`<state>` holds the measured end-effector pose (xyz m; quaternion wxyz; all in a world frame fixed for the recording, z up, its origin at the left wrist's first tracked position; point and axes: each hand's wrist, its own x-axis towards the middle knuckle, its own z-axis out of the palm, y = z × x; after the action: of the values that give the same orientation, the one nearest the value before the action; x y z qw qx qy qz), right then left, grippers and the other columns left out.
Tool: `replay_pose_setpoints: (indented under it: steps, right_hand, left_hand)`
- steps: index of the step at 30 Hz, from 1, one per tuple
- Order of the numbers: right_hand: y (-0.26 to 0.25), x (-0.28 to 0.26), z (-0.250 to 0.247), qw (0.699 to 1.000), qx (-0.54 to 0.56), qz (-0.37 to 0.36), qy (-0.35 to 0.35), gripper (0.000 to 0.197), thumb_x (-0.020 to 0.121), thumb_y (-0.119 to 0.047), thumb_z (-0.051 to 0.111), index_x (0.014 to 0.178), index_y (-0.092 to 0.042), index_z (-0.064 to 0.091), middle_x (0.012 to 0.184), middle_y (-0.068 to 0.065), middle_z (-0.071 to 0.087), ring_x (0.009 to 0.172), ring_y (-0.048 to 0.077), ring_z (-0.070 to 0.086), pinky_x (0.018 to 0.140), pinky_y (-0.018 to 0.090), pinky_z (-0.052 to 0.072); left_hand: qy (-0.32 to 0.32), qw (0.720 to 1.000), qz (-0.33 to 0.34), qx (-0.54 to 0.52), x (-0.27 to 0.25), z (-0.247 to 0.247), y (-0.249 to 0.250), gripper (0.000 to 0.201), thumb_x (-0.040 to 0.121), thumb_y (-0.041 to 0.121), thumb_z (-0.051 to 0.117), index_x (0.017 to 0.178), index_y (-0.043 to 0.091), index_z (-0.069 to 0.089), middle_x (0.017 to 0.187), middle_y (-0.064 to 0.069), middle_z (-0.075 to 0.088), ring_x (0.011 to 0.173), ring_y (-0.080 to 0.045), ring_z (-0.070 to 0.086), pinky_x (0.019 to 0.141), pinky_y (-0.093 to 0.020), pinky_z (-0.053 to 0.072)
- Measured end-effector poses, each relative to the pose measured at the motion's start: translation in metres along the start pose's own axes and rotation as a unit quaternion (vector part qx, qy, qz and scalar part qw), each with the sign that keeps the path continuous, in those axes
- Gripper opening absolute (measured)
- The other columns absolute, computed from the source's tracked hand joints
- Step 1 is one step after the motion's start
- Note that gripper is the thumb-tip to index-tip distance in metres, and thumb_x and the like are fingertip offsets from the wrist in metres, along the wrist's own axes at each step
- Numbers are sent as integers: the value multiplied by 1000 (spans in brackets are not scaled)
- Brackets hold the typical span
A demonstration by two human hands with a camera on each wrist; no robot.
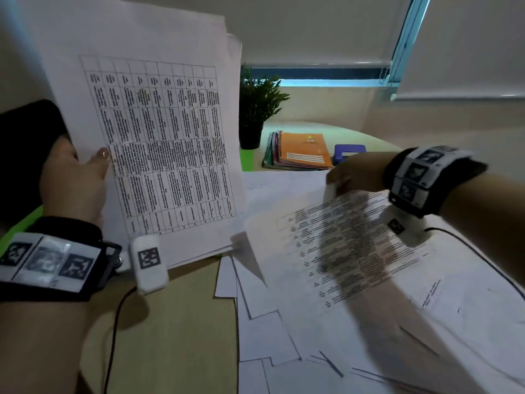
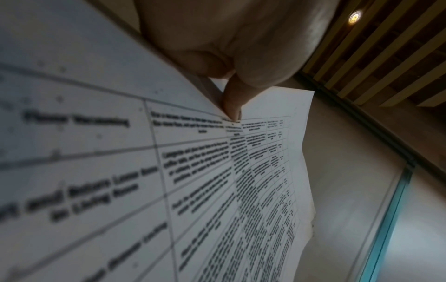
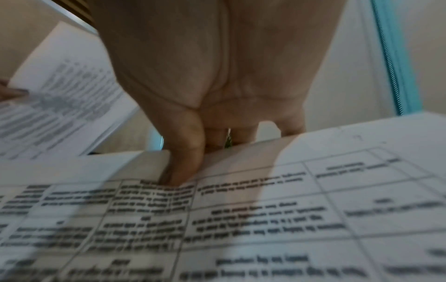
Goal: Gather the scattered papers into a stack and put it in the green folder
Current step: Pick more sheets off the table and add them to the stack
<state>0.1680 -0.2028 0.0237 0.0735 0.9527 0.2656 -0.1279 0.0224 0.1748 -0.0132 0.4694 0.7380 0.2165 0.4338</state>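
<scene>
My left hand (image 1: 82,177) holds a stack of printed papers (image 1: 159,143) upright at the left, thumb pressed on the front sheet; the left wrist view shows the thumb (image 2: 231,103) on that stack (image 2: 217,181). My right hand (image 1: 352,174) pinches the far edge of a single printed sheet (image 1: 349,245), lifted and blurred above loose papers (image 1: 272,331) on the desk. In the right wrist view the thumb (image 3: 185,156) lies on top of that sheet (image 3: 265,219). Slivers of the green folder (image 1: 246,159) show behind the held stack and at the far left.
A potted plant (image 1: 257,106) stands at the back of the desk. Beside it lie spiral notebooks with an orange cover (image 1: 301,150) and a blue hole punch (image 1: 348,153). Bare wooden desk (image 1: 176,336) lies in front of me. A black cable (image 1: 483,257) crosses the papers at right.
</scene>
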Motion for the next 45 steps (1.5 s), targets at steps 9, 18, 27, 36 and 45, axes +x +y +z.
replay_pose_setpoints:
  steps: [9,18,27,36,45]
  right_hand:
    - [-35,55,42,995,76,-51,-40,74,82,-42,68,143,-24,31,145,-2,41,128,21,44,104,32,34]
    - [-32,56,44,995,-47,-3,-90,97,49,-63,80,131,-36,38,131,1,44,123,25,37,96,45,38]
    - [-47,68,41,990,-85,-47,-100,99,47,-63,81,132,-35,37,129,0,44,120,23,39,95,45,40]
    - [-27,66,41,987,-125,-14,-96,107,58,-71,70,144,-20,32,135,3,43,126,26,40,101,43,37]
    - [35,43,47,996,-48,5,-71,20,86,-41,62,86,-23,54,76,-4,55,82,22,52,76,29,41]
  left_hand:
    - [-18,1000,-23,10,-18,5,14,32,85,33,58,115,22,58,113,1,67,101,-23,64,93,-47,51]
    - [-13,999,-41,-19,-19,7,11,30,90,19,57,120,16,58,111,0,66,101,-22,64,94,-45,51]
    - [-16,999,-38,-24,-21,8,6,29,88,21,58,117,19,59,110,0,67,100,-24,64,93,-48,51]
    - [-12,1000,-22,-8,-13,1,-6,18,91,21,57,106,31,60,102,10,65,92,-13,63,90,-32,49]
    - [-16,999,-29,-28,-12,8,-7,29,87,26,58,116,24,60,107,6,67,96,-15,65,90,-36,51]
